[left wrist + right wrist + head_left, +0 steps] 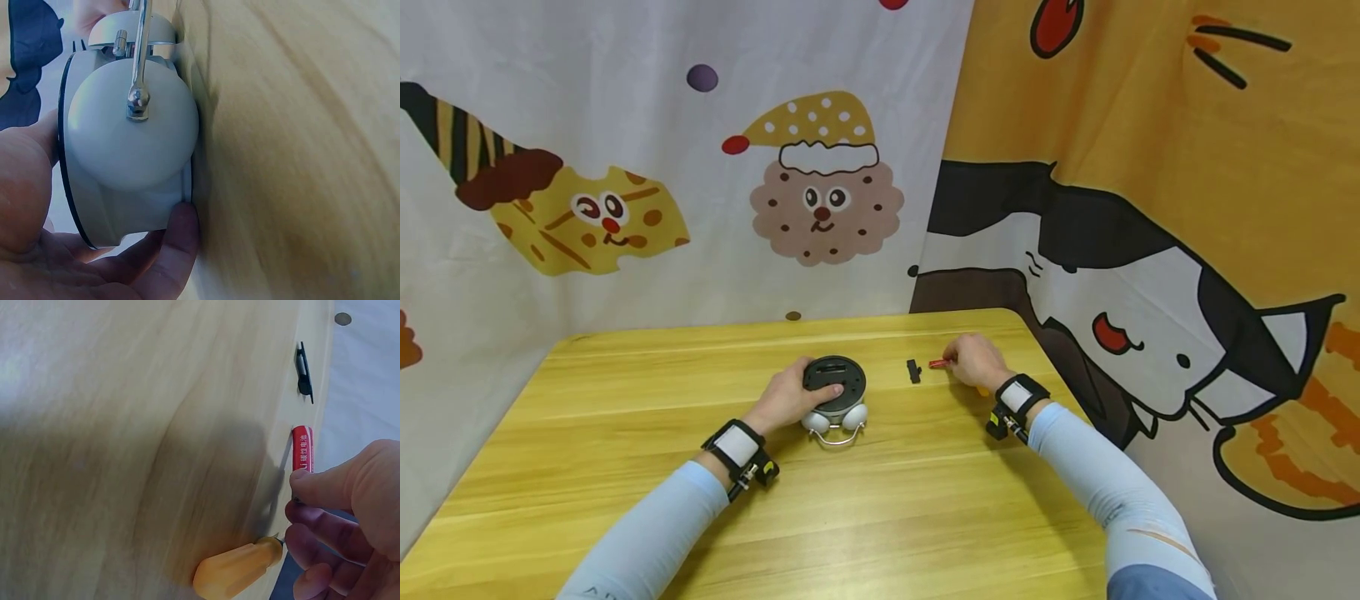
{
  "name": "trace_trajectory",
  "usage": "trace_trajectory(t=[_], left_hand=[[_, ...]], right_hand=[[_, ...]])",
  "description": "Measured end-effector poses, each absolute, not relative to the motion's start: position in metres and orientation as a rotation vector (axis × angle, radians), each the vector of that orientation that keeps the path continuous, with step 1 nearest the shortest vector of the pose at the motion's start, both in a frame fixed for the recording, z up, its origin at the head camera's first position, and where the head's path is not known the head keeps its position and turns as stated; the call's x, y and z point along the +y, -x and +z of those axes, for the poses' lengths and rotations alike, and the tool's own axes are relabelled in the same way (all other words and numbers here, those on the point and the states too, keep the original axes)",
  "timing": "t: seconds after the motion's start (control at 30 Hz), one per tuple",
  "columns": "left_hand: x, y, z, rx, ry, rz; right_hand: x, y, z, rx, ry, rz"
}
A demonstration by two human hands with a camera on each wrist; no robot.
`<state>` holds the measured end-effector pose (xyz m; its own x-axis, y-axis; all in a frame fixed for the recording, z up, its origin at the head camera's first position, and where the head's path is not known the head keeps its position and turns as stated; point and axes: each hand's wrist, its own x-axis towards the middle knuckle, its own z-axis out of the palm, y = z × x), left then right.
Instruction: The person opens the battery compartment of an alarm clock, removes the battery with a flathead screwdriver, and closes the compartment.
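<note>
White alarm clock point(848, 382) with a round black back: one, lying back up at the middle of the light wooden counter point(850, 517), a rectangular recess showing in the far part of the back. Fitted with two white domed bells point(856, 417) and a curved silver metal handle point(837, 442), both on the side nearest the person.

Left hand point(786, 396): one, holding the clock; thumb laid across the black back, fingers point(178, 250) curled about the side and reaching to its lower edge.

Red cylindrical battery with white lettering point(302, 447): one, right of the clock, pinched in the right hand point(977, 362) between thumb and forefinger, one end jutting out towards the clock side. Remaining fingers of that hand loosely bent. Contact between battery and counter: cannot be told.

Small black plastic piece, narrow, with a projecting tab point(913, 371): one, lying on the counter between clock and battery, apart from both.

Orange-handled tool point(234, 572): one, on the counter beside the right hand; far end hidden by the fingers.

Black wrist straps with small devices point(737, 446): two, one per wrist. Pale blue sleeves point(647, 525): two.

Printed cloth hanging point(647, 83): behind the counter, with cartoon figures.
</note>
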<state>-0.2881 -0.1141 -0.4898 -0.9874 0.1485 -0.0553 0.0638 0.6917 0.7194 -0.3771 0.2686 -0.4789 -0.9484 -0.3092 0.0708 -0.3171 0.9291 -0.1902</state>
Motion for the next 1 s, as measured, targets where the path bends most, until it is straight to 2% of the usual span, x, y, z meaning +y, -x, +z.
trace_trajectory(t=[1.0], left_hand=[[-0.1137,0.288,-0.4892,2.793,-0.185,1.176]], right_hand=[[0.267,0.3813,-0.4825,-3.112,-0.468,0.163]])
